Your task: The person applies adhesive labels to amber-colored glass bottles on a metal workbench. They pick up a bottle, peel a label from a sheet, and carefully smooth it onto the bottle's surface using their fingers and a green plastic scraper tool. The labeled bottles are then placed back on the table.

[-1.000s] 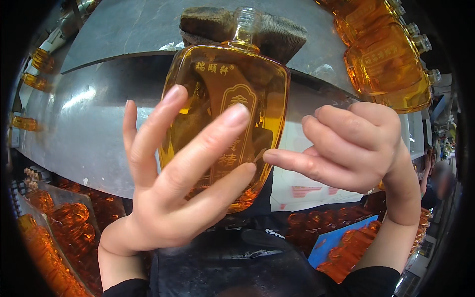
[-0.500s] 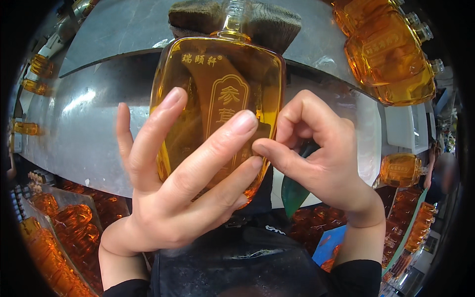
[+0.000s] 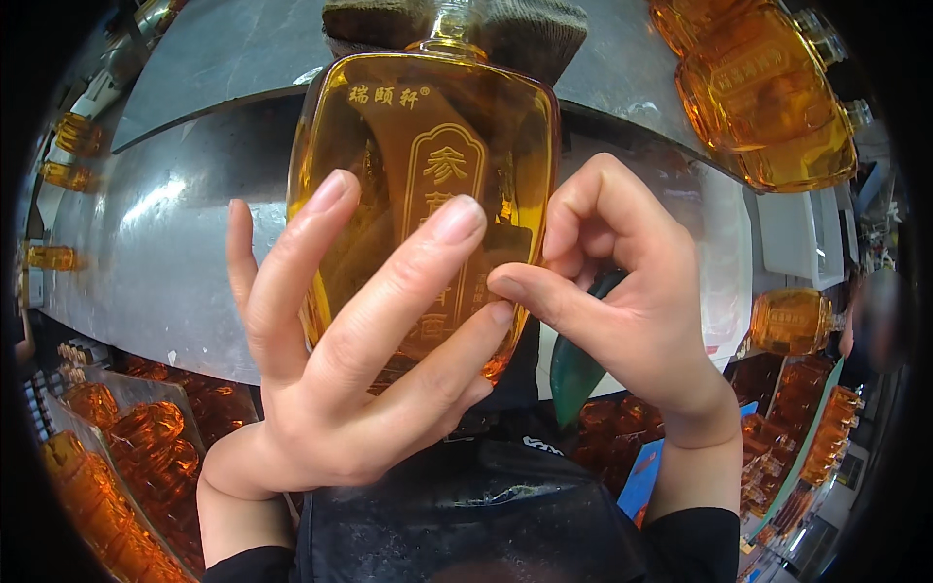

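A flat, broad-shouldered glass bottle (image 3: 389, 87) of amber liquid, with gold lettering on its front, stands in front of me. My left hand (image 3: 340, 360) is before the bottle's lower face with its upper fingers spread. Its index fingertip almost meets the thumb of my right hand; whether they touch, I cannot tell. My right hand (image 3: 632, 282) is curled at the bottle's right edge, thumb and index fingertips close to the glass. A dark green tapered blade-like piece (image 3: 575, 379) sticks out below its palm, held in the curled fingers. Anything small between the fingertips is hidden.
A dark ribbed block (image 3: 535, 39) lies behind the bottle's neck on the grey metal table (image 3: 175, 253). More amber bottles (image 3: 768, 117) cluster at the far right, and one bottle (image 3: 789, 321) lies nearer. Crates of bottles (image 3: 146, 447) flank me below.
The bottle sits slightly higher in view, and more of its gold lettering shows. My right hand has risen slightly with the green piece. My left hand keeps nearly the same spread pose.
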{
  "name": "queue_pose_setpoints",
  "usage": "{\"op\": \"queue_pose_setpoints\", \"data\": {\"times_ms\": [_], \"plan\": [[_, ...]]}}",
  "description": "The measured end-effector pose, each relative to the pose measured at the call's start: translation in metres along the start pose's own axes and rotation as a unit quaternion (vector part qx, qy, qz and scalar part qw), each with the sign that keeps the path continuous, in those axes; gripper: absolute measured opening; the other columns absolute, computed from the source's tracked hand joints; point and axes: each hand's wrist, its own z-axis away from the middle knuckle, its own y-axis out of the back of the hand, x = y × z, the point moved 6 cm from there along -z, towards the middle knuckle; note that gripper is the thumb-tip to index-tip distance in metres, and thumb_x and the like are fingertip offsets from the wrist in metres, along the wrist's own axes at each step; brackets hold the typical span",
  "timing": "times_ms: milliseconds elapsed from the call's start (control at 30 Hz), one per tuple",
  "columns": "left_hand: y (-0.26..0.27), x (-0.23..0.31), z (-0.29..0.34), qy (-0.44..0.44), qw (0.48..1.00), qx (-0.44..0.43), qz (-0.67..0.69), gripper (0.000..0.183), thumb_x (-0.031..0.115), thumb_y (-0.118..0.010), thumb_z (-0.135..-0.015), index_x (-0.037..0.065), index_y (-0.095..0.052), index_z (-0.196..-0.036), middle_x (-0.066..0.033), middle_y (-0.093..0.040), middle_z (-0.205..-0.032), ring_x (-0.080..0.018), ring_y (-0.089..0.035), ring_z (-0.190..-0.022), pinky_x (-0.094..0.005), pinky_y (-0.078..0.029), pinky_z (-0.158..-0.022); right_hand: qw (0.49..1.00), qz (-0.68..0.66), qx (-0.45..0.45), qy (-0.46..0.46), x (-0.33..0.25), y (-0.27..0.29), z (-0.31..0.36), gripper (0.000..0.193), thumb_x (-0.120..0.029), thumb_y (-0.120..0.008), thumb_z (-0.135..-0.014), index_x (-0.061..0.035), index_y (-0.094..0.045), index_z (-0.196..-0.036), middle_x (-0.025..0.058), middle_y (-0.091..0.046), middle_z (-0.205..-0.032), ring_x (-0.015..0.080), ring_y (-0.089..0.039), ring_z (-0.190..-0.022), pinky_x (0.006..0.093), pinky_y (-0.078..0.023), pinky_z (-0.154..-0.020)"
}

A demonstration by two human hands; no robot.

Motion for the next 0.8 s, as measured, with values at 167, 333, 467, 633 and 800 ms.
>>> {"op": "queue_pose_setpoints", "data": {"times_ms": [167, 333, 467, 633, 800], "plan": [[0.006, -0.009, -0.002, 0.037, 0.999, 0.008, 0.028, 0.023, 0.034, -0.055, -0.093, 0.024, -0.074, -0.102, -0.0158, -0.044, -0.144, -0.0405, -0.032, -0.138, -0.0531, -0.023, -0.114, 0.991, -0.116, 0.020, -0.066, 0.006, -0.002, 0.007, 0.020, -0.008, -0.072, -0.085, -0.0046, -0.052, -0.087, -0.0022, -0.054, -0.080, 0.0022, -0.050, -0.065, 0.0172, -0.040, -0.058], [0.005, -0.029, -0.025, 0.080, 0.986, 0.082, 0.123, 0.035, 0.018, -0.057, -0.083, 0.011, -0.068, -0.115, -0.0201, -0.035, -0.150, -0.0350, -0.033, -0.139, -0.0488, -0.027, -0.113, 0.976, 0.133, 0.081, 0.156, -0.010, -0.006, 0.037, 0.016, -0.011, -0.067, -0.089, -0.0027, -0.064, -0.103, 0.0039, -0.063, -0.080, 0.0118, -0.053, -0.058, 0.0245, -0.043, -0.053], [0.003, -0.034, -0.043, 0.046, 0.989, 0.097, 0.106, 0.047, 0.023, -0.064, -0.078, 0.010, -0.065, -0.123, -0.0190, -0.034, -0.151, -0.0299, -0.038, -0.136, -0.0439, -0.031, -0.110, 0.927, 0.299, 0.077, 0.214, -0.011, -0.017, 0.060, 0.040, -0.005, -0.071, -0.077, -0.0058, -0.066, -0.117, 0.0009, -0.062, -0.073, 0.0153, -0.049, -0.053, 0.0275, -0.042, -0.049], [0.002, -0.025, -0.052, 0.085, 0.983, 0.089, 0.133, 0.057, 0.030, -0.071, -0.070, 0.009, -0.065, -0.123, -0.0185, -0.036, -0.150, -0.0278, -0.045, -0.130, -0.0411, -0.035, -0.107, 0.906, 0.352, 0.088, 0.220, -0.009, -0.021, 0.062, 0.053, -0.005, -0.074, -0.065, -0.0097, -0.069, -0.117, -0.0020, -0.054, -0.068, 0.0126, -0.046, -0.055, 0.0243, -0.040, -0.047], [0.000, -0.027, -0.052, 0.090, 0.983, 0.085, 0.138, 0.060, 0.033, -0.073, -0.068, 0.008, -0.066, -0.122, -0.0187, -0.037, -0.150, -0.0277, -0.046, -0.129, -0.0410, -0.036, -0.106, 0.902, 0.362, 0.087, 0.218, -0.011, -0.021, 0.060, 0.053, -0.007, -0.074, -0.064, -0.0118, -0.070, -0.116, -0.0025, -0.052, -0.067, 0.0122, -0.045, -0.056, 0.0239, -0.039, -0.047]]}}
